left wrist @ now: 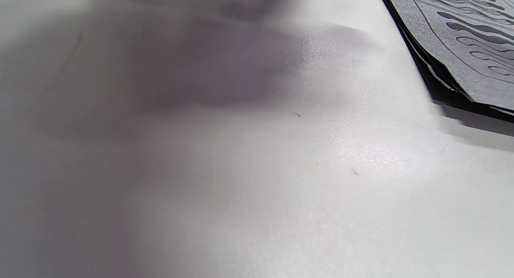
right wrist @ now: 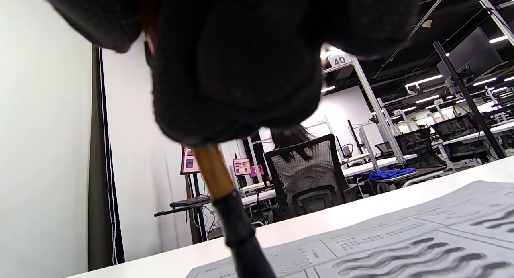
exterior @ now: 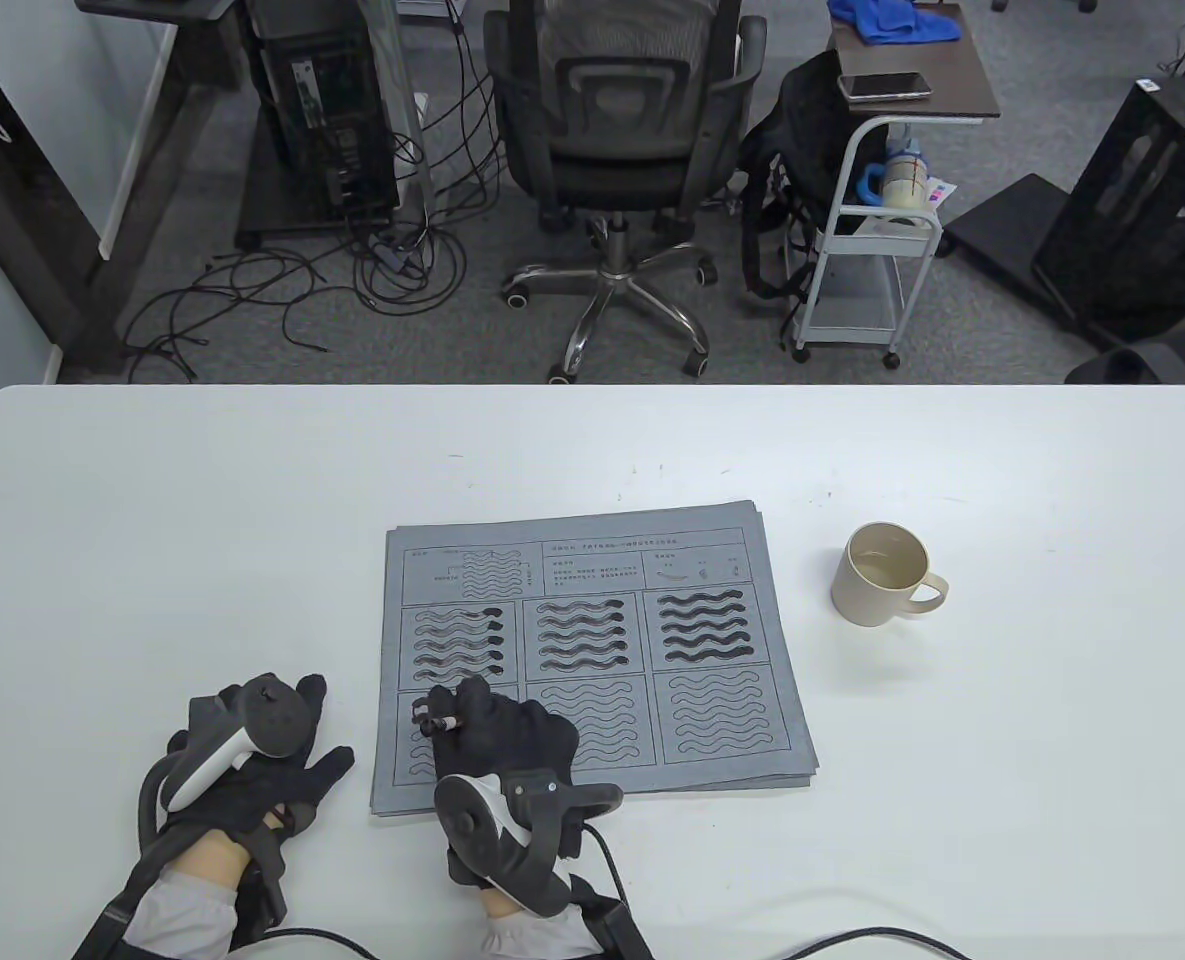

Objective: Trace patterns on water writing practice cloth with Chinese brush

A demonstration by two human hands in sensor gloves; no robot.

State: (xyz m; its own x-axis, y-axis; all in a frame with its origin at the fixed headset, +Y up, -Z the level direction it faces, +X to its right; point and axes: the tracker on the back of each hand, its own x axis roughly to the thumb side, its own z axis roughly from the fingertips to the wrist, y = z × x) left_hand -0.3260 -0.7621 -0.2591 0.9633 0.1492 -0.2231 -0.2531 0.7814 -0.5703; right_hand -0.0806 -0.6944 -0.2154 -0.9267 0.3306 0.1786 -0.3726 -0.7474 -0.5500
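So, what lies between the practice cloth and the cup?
Nothing: in the table view only bare white table separates the practice cloth's right edge from the cup.

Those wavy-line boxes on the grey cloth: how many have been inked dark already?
3, all in the upper row of the cloth: left box, middle box, right box. The right hand covers most of the lower-left box, so strokes there may be hidden.
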